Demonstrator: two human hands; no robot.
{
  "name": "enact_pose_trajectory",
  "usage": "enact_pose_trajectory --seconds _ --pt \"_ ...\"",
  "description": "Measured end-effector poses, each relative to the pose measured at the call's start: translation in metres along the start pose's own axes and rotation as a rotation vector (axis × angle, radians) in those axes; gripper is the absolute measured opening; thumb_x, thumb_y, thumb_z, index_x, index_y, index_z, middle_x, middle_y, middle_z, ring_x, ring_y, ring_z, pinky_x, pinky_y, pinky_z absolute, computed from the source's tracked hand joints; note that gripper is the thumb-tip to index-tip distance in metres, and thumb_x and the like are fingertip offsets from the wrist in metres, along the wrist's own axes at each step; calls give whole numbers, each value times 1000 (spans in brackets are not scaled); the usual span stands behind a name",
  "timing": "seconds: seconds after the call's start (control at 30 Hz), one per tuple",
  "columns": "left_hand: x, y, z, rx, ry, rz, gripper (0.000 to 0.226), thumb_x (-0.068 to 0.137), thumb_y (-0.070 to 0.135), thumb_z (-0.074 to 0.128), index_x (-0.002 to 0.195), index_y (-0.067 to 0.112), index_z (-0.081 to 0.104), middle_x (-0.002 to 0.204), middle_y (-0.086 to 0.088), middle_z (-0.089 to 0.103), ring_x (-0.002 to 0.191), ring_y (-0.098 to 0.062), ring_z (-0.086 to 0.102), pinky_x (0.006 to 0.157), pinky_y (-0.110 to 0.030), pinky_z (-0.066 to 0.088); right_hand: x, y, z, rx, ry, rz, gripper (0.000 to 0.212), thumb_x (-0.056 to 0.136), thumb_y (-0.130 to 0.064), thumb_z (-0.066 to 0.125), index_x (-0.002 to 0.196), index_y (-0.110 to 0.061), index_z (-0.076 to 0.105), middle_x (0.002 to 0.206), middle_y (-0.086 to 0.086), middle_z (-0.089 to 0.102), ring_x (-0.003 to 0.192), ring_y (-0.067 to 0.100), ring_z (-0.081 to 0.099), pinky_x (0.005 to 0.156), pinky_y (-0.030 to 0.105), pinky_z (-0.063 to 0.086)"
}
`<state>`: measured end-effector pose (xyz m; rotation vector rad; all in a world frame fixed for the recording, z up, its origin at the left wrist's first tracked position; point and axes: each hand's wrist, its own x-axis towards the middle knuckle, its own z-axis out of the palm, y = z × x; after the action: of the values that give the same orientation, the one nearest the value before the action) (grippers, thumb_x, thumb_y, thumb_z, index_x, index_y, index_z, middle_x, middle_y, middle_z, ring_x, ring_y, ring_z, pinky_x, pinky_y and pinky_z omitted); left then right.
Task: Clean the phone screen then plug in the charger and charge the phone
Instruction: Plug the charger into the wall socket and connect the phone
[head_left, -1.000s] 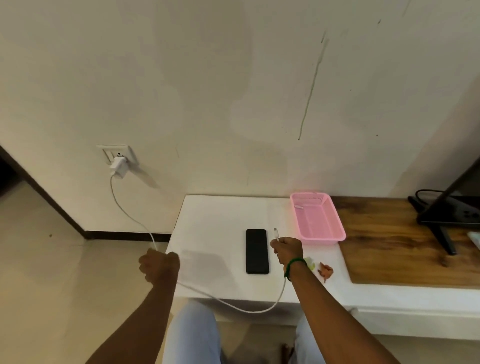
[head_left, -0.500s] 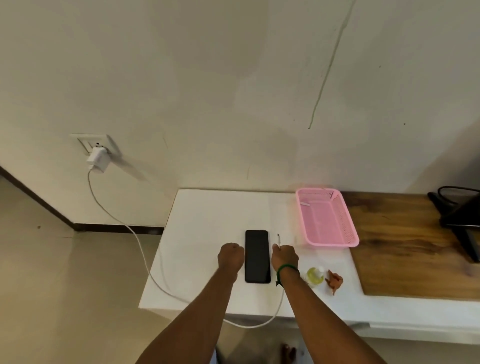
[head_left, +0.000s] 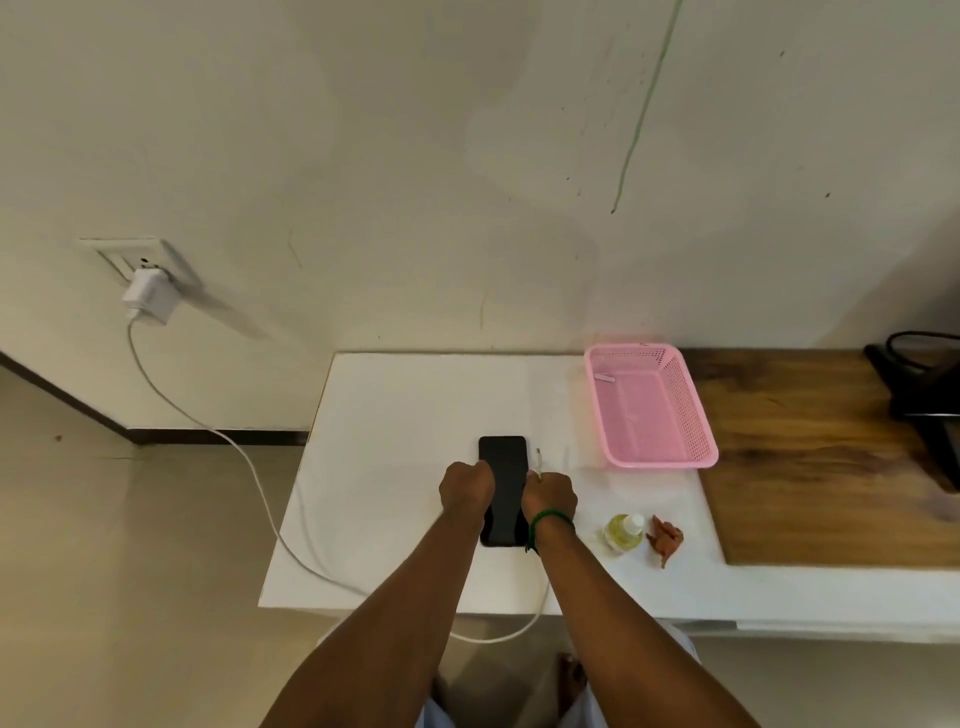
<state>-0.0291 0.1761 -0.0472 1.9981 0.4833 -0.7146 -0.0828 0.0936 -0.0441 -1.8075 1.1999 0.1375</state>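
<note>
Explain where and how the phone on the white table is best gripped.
Probably grip the phone across its two long edges, coming from above on its left side with the left hand. It lies flat and thin, screen up, and the right hand pinches the cable plug.

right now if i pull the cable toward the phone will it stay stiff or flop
Probably floppy: the cable sags from the charger and loops below the table edge. It looks thin, so likely light and easy to tug. The short tip above the right hand stands straight, so that end seems stiff enough to aim.
</note>
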Motion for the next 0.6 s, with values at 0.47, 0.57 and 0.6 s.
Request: enact_pose_trajectory --seconds 0.47,0.57,0.6 --pt "-3 3 -6 -204 7 165 32 100 25 38 113 4 58 112 -17 61 95 -29 57 90 -42 49 -7 -19 -7 243 45 -34 47 92 -20 50 47 -16 39 52 1 44 62 22 47 61 26 36" --pt "-10 11 -20 -319 -37 241 26 99 20 43 97 1 61 99 -18 62 85 -25 54 78 -39 48 -12 -28 -15 294 41 -74 46 90 -20 53 47 -13 38 50 2 42 55 20 41 52 25 31" --pt "-14 13 -25 -355 -55 274 26 99 20 44 91 1 60 92 -17 61 82 -24 53 74 -37 47 -15 -31 -18 320 43 -89 45 89 -20 54 47 -14 37 49 2 41 52 18 39 50 25 30"
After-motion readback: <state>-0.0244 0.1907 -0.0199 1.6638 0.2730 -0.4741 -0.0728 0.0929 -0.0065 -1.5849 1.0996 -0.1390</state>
